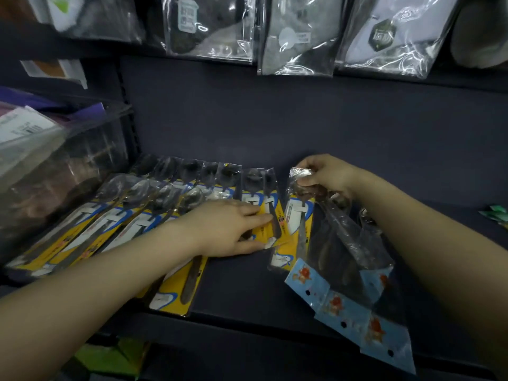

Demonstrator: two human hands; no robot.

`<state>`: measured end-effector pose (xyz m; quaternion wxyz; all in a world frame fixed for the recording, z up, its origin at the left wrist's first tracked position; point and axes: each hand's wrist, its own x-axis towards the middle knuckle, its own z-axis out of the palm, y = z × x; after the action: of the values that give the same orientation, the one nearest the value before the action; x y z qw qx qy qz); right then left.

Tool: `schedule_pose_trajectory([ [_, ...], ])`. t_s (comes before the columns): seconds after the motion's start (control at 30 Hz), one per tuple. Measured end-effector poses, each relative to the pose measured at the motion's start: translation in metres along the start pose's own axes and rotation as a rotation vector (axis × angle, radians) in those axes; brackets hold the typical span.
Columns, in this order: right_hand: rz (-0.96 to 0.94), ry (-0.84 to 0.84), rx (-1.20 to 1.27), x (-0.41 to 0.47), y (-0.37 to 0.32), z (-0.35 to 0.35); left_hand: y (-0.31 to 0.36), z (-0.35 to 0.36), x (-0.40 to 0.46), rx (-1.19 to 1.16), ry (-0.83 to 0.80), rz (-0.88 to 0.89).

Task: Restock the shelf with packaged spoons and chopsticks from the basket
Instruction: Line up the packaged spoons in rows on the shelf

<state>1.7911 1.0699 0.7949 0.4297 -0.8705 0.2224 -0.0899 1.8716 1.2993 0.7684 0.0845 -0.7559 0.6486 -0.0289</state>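
Right hand [325,176] pinches clear spoon packs [354,251] at top; long axis runs to lower right. Left hand [231,228], fingers flat, presses yellow pack [270,213] mid-frame, nearer the row.

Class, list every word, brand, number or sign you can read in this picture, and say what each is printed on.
No text can be read.
Yellow-carded spoon packs: print blurred.
Blue-carded packs: cartoon figures only, no legible words.
Hanging clear bags: label signs too blurred.
White label on left bag: too small to read.
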Motion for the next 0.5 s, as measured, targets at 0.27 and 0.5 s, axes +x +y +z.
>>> schedule_pose_trajectory([
  [0.27,-0.003,0.076,-0.41,0.012,-0.007,0.004,0.0,-0.007,0.006,-0.039,0.011,-0.049],
  [0.5,0.078,0.143,-0.276,0.051,-0.017,0.053,0.001,-0.006,0.006,-0.048,-0.007,-0.081],
])
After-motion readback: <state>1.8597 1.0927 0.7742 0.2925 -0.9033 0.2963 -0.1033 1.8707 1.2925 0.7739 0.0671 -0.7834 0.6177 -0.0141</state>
